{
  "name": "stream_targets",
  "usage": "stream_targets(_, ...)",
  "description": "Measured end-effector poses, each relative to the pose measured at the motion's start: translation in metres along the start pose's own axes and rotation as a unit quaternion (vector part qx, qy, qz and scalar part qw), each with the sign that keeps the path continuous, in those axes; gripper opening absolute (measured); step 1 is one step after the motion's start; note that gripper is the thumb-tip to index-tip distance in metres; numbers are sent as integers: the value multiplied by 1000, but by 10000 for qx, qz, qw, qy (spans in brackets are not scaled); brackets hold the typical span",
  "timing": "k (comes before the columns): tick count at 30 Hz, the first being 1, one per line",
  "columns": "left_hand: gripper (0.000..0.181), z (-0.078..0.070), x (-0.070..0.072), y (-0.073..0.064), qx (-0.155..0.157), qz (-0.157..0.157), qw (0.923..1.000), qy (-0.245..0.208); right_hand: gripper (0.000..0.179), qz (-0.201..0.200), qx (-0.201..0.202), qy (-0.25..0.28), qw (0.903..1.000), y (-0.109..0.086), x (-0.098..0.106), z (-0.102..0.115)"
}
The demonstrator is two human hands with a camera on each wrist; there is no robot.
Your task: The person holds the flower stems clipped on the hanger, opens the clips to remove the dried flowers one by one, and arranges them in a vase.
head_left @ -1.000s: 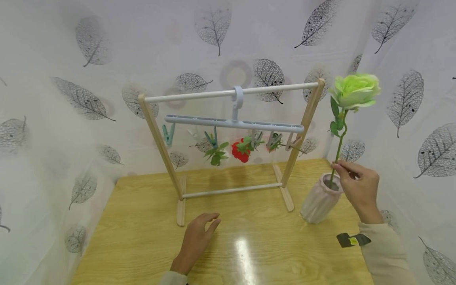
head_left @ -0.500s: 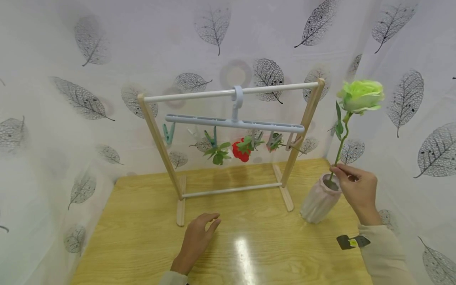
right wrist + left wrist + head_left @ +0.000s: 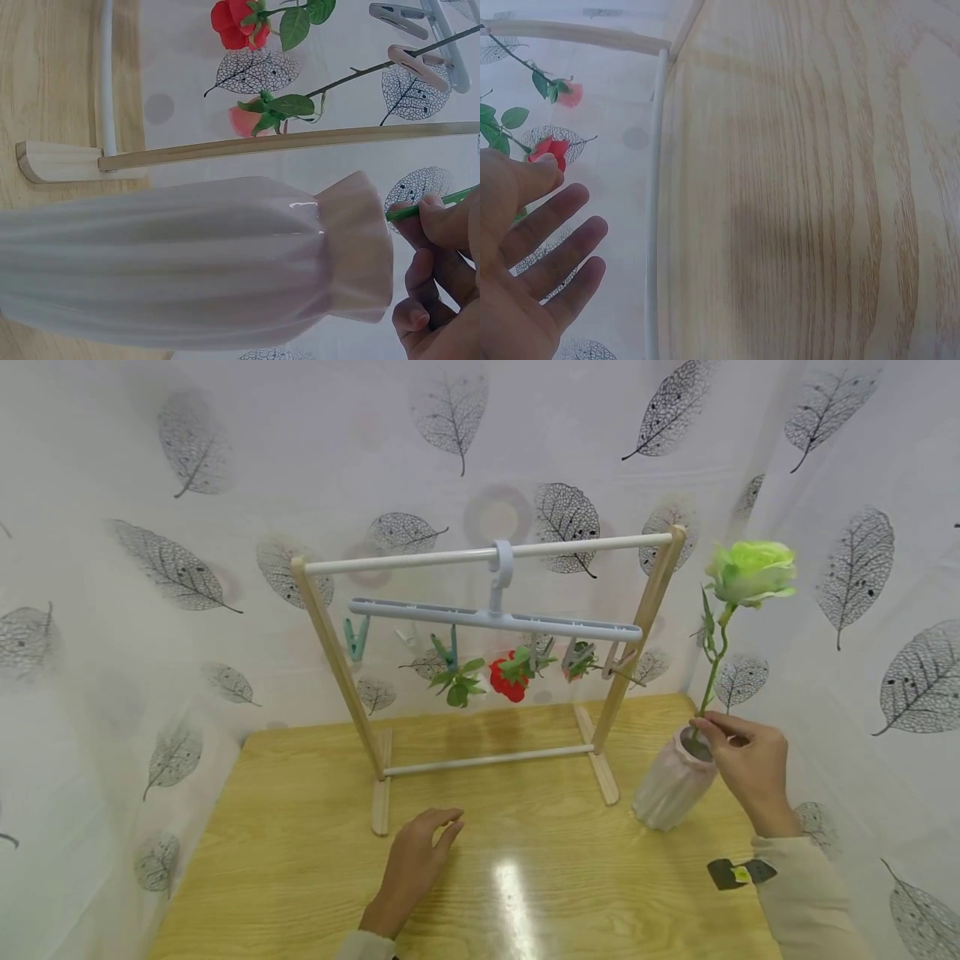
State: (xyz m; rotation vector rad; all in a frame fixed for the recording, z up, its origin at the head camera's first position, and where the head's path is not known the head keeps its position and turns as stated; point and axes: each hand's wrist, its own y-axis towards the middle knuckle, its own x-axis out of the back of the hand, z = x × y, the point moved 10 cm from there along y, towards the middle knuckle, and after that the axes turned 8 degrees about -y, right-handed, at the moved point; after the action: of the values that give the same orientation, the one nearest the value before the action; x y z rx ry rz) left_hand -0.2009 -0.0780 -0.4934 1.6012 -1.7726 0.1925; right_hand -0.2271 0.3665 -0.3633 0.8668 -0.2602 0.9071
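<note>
Lowering the green rose [image 3: 753, 575], the right hand [image 3: 750, 764] pinches its stem [image 3: 709, 688] just above the vase [image 3: 671, 789], flower lower than a second ago, stem likely deeper in; left hand [image 3: 412, 860] relaxed, holding nothing.

Bright scene — white glare on tabletop [image 3: 300, 868].

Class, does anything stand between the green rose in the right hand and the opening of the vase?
Nothing visible does. The right hand pinches the green rose by its stem just above the vase, and the stem seems to dip inside. The wooden rack stands beside the vase, not between.
</note>
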Motion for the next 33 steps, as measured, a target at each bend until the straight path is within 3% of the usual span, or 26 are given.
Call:
stream_targets(11,21,1,-1,0,20,3,10000,-30,12,205,52,-26,9998,-5,-4,-4)
stream_targets(26,22,1,0,2,88,56,9999,-91,12,98,42,-156,9998,-10,2,-6)
stream_targets(33,22,-8,7,12,-506,-225,9985,-53,14,51,174,-52,9998,-12,7,0)
